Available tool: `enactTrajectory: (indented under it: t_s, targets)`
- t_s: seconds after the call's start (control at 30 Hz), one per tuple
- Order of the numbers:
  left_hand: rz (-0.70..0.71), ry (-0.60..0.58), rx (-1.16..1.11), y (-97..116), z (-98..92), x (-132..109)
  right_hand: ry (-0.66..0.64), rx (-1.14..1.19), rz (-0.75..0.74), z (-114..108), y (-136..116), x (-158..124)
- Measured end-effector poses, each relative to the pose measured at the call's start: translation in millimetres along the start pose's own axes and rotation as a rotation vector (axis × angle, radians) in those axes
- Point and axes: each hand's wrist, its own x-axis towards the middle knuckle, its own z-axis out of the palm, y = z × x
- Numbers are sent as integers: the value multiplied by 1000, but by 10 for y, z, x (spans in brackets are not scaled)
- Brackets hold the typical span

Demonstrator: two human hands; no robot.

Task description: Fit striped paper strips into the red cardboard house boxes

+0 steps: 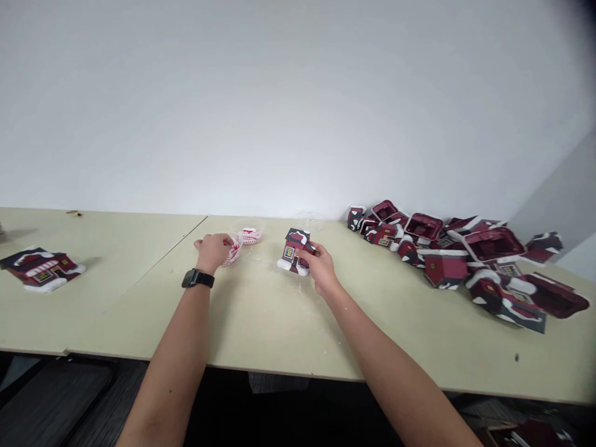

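Note:
My right hand (pixel 321 266) is closed around the right side of a small dark-red toy house (pixel 294 253), which stands upright with white snow trim, a grey roof and a yellow-lit window. My left hand (pixel 215 251), with a black watch at the wrist, has its fingers pinched together on a red-and-white striped piece (pixel 233 254). Just behind it sits a clear plastic bowl (pixel 238 223) with more red-and-white striped pieces (pixel 250 236) in it. Exactly what the pieces are is too small to tell.
A heap of similar dark-red houses (pixel 444 264), several lying with hollow undersides up, covers the right of the pale table (pixel 274 335). Another house (pixel 41 270), with a striped awning, stands at far left. A clear plastic dish (pixel 311 218) lies near the wall (pixel 288 112).

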Motion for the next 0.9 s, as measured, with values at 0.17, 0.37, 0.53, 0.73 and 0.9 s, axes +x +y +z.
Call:
enactTrajectory:
  t_s: [0.17,0.37,0.53,0.73,0.9]
  targets:
    - [10,29,-45,-6,4,14,4,-7,3,0,-13,-7]
    - [59,84,-62,56,13,6,-8,-9,-6,-11,-9,4]
    - [107,230,-318,156,31,31,-2,-18,-6,-8,-28,-4]
    - [98,13,-1121,394,37,-33,-14,-9,-13,-9,-25,-3]
    - [95,-217,-1378,557,48,-148,-22,10,-9,-1,-31,-1]
